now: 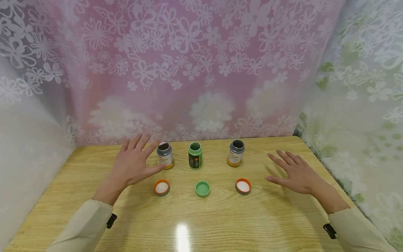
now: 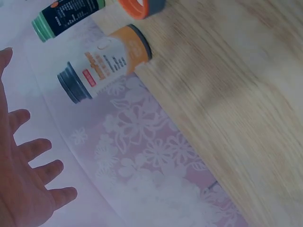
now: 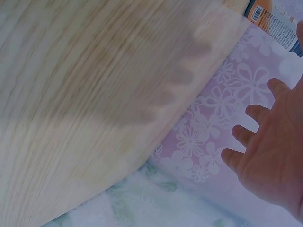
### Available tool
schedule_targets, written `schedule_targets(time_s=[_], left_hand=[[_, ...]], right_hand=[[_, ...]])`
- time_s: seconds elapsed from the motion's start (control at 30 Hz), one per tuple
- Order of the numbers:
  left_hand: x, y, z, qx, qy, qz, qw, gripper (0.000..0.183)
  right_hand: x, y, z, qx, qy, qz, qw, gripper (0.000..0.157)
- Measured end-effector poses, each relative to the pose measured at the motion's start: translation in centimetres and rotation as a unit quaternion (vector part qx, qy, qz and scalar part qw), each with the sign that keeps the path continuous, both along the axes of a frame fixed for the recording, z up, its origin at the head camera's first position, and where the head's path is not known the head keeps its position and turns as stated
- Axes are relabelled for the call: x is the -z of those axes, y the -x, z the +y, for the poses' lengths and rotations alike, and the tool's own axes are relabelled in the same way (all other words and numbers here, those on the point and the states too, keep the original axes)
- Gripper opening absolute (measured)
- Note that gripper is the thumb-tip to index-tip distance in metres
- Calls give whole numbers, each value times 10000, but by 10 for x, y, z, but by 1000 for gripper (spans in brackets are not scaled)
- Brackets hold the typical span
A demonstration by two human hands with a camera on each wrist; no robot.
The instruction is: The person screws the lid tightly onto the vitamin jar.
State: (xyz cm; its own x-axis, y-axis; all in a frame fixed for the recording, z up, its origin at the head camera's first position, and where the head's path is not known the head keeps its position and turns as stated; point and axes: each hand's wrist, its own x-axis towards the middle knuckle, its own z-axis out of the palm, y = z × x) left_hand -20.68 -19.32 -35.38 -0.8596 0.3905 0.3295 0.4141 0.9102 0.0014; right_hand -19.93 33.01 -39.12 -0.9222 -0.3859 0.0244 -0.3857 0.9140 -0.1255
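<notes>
Three uncapped jars stand in a row near the back of the table. The left jar point(image 1: 165, 156) and the right jar point(image 1: 235, 154) have grey necks and white-and-orange labels; the middle jar point(image 1: 195, 156) is green with a black label. In front of them lie three lids, insides up: an orange-rimmed lid point(image 1: 162, 187), a green lid point(image 1: 203, 189) and another orange-rimmed lid point(image 1: 243, 186). My left hand point(image 1: 133, 162), fingers spread, hovers just left of the left jar and overlaps it in the head view. My right hand point(image 1: 294, 172) hovers at the right with fingers extended, holding nothing.
The wooden table point(image 1: 204, 220) ends at the back against a pink floral curtain point(image 1: 189, 70). A pale floral curtain point(image 1: 359, 115) borders the right side, and a whitish one point(image 1: 31, 140) the left.
</notes>
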Motion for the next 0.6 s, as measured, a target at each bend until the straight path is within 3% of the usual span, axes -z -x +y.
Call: schedule_targets(time_s=[0.37, 0.6], left_hand=[[-2, 14, 38, 448, 31, 156, 9989, 82], [-2, 21, 66, 611, 148, 7, 9980, 81]], right_hand=[[0, 1, -10, -173, 5, 11, 9998, 81], [4, 4, -14, -214, -43, 75, 9997, 81]])
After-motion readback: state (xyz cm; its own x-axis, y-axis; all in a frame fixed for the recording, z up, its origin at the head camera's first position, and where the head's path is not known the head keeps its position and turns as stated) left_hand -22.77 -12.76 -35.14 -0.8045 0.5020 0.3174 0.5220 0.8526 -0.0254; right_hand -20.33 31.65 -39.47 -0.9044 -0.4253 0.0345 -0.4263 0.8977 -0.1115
